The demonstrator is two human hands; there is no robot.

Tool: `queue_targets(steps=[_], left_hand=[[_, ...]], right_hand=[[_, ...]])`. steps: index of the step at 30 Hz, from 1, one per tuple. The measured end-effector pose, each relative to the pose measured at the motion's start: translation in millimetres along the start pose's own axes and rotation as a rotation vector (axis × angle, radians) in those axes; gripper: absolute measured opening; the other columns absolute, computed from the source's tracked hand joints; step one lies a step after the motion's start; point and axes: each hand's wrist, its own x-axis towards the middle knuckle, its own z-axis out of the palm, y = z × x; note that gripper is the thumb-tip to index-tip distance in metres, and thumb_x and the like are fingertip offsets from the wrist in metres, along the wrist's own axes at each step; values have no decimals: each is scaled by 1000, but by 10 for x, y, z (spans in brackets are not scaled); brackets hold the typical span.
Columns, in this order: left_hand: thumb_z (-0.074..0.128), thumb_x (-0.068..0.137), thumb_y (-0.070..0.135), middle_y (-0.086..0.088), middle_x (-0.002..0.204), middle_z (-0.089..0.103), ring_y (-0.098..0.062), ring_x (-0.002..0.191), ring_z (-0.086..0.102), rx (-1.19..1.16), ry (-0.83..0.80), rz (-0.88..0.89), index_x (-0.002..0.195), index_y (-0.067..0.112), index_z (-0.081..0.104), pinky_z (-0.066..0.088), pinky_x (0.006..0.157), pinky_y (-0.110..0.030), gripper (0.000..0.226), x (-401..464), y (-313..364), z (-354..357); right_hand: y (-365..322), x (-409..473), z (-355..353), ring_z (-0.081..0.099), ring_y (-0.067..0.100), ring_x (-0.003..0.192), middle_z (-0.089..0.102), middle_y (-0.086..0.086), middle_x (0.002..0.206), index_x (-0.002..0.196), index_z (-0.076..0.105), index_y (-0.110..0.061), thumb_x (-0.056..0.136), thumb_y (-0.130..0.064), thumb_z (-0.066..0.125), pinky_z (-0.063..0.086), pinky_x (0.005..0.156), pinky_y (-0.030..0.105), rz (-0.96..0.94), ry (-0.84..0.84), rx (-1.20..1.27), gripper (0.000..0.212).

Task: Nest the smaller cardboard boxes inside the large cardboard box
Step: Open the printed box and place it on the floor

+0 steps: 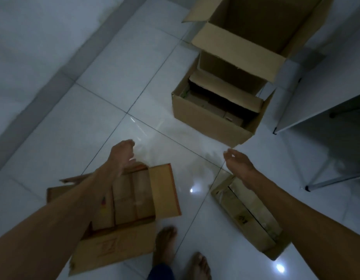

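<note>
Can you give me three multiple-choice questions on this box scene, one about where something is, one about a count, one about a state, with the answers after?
1. Where is the tall open box relative to the low open box?
A. Behind it, farther from the person
B. Beside the person's feet
C. Under the table

2. How many bare feet show at the bottom of the view?
A. None
B. One
C. Two

3. What are the hands doing?
A. Both grip one box
B. Both empty, fingers loose
C. One holds tape

Answers:
1. A, the tall box rises directly beyond the low one, away from the person.
2. C, the left foot and the right foot both stand on the tiles.
3. B, the left hand and right hand reach out above the floor, holding nothing.
</note>
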Motion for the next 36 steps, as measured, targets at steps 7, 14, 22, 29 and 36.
queue_targets(steps=[7, 14, 22, 29, 36], left_hand=[[50, 101, 19, -13, 114, 68, -36, 109, 64, 226, 112, -5, 120, 13, 67, 53, 95, -46, 26, 35, -1098, -1110], [65, 90, 24, -10, 100, 56, -31, 88, 55, 260, 284, -209, 102, 25, 57, 49, 79, -39, 14, -2, -1859, -2076], [72, 91, 35, -21, 158, 33, -37, 138, 43, 209, 254, -289, 158, 8, 10, 39, 113, -47, 96, 213, -2273, -2756], [45, 101, 12, -19, 91, 66, -29, 72, 67, -152, 82, -344, 91, 9, 61, 57, 73, -40, 19, 211, -2129, -2853], [36, 104, 9, -8, 73, 65, -21, 61, 64, -371, -9, -214, 93, 7, 60, 55, 57, -30, 26, 174, -1924, -2683]], right_hand=[[212, -272, 761, 51, 26, 138, 50, 10, 154, 151, 47, -20, 103, -45, 50, 41, 114, 34, -40, -157, -220, 55], [524, -380, 1682, 43, 26, 143, 40, 10, 160, 159, 32, -19, 101, -51, 51, 34, 114, 31, 34, -228, -256, 69], [644, -495, 2329, 37, 27, 147, 28, 8, 166, 163, 4, -12, 96, -59, 55, 35, 118, 36, 86, -252, -236, 97], [674, -786, 2580, 65, 28, 110, 67, 14, 129, 142, 56, -16, 103, -41, 53, 54, 95, 37, -96, -45, -442, 47], [488, -1009, 2616, 66, 17, 66, 71, -1, 73, 105, 72, -25, 100, -33, 54, 48, 56, 24, -252, 89, -557, 20]])
